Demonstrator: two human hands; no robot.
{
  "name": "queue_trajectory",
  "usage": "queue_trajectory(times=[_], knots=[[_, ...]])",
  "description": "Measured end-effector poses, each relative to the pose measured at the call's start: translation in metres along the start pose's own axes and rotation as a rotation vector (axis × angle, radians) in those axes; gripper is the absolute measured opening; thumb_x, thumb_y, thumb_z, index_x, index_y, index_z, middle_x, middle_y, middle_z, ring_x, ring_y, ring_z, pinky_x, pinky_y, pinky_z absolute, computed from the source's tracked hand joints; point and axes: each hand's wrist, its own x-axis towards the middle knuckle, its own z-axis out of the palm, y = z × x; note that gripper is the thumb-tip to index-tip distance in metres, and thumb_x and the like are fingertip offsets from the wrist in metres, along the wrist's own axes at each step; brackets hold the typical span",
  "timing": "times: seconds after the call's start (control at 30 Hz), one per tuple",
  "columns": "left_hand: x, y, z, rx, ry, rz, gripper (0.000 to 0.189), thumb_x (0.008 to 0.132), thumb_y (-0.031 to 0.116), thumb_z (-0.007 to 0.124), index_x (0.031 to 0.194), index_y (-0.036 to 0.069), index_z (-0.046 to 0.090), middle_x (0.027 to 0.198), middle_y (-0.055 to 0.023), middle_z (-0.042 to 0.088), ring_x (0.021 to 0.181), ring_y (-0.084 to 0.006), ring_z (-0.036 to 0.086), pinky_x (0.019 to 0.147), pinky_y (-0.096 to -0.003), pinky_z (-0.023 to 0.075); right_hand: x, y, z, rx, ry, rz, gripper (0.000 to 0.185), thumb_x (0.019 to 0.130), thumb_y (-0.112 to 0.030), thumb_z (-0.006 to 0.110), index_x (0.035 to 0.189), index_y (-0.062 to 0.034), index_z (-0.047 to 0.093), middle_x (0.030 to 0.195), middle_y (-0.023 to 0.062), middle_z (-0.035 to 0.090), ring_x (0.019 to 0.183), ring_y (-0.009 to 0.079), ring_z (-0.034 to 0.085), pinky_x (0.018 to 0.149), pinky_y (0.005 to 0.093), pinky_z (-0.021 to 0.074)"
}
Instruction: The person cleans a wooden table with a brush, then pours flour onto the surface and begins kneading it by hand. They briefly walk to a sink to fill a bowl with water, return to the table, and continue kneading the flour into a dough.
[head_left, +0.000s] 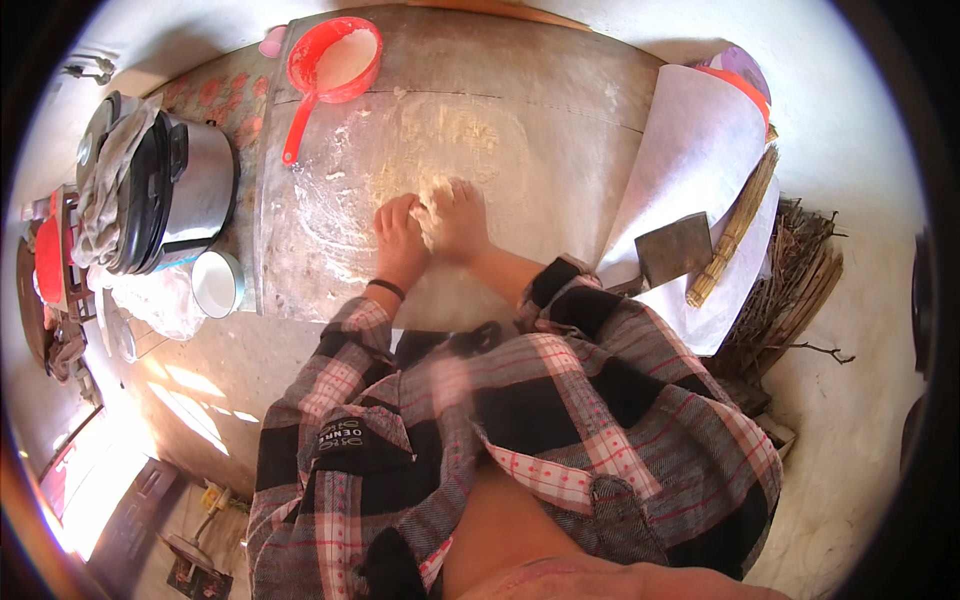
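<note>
A lump of pale dough (427, 217) is on the wooden board (555, 172), partly hidden between my hands. My left hand (399, 234) curls its fingers over the dough's left side. Pressed against the right side is my right hand (459, 221), slightly blurred, with dough along its inner edge. White flour (330, 214) is smeared over the board to the left, and yellowish dough residue (465, 139) sticks to the wood beyond my hands. Farther back stands a red plastic dipper (301, 71) of flour, its handle pointing towards me.
An electric cooker (199, 187) with a cloth (112, 187) on its lid stands left, near an enamel mug (217, 285). At right, a cleaver (673, 247) and a straw brush (731, 229) lie on white sheeting (690, 142). Bundled twigs (795, 285) are beyond.
</note>
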Motion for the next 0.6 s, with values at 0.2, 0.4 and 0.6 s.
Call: queue_trajectory(times=[0.2, 0.4, 0.6], knots=[[0.065, -0.023, 0.01, 0.141, -0.081, -0.113, 0.041, 0.065, 0.011, 0.069, 0.102, 0.007, 0.055, 0.104, -0.0071, 0.054, 0.101, -0.0286, 0.051, 0.086, -0.0416, 0.0389, 0.075, 0.027, 0.017, -0.012, 0.073, 0.004, 0.021, 0.075, -0.025, 0.062, 0.088, -0.0105, 0.057, 0.087, 0.0126, 0.058, 0.087, 0.0329, 0.054, 0.076, 0.0457, 0.039], [0.105, -0.029, 0.013, 0.246, -0.172, -0.194, 0.045, 0.065, 0.018, 0.076, 0.104, 0.008, 0.057, 0.101, -0.0065, 0.056, 0.1, -0.0267, 0.052, 0.084, -0.04, 0.0426, 0.101, 0.052, 0.044, -0.058, 0.083, 0.074, 0.021, 0.071, -0.021, 0.06, 0.089, -0.0107, 0.058, 0.089, 0.0129, 0.06, 0.09, 0.032, 0.055, 0.081, 0.0456, 0.0399], [0.088, -0.045, -0.013, -0.085, -0.156, -0.215, 0.042, 0.07, 0.024, 0.077, 0.099, 0.001, 0.058, 0.099, -0.0147, 0.056, 0.097, -0.0346, 0.052, 0.083, -0.0438, 0.0437, 0.105, 0.085, -0.014, -0.136, -0.072, -0.085, 0.056, 0.082, -0.026, 0.058, 0.132, -0.0032, 0.046, 0.133, 0.0245, 0.044, 0.126, 0.0414, 0.039, 0.105, 0.045, 0.0318]])
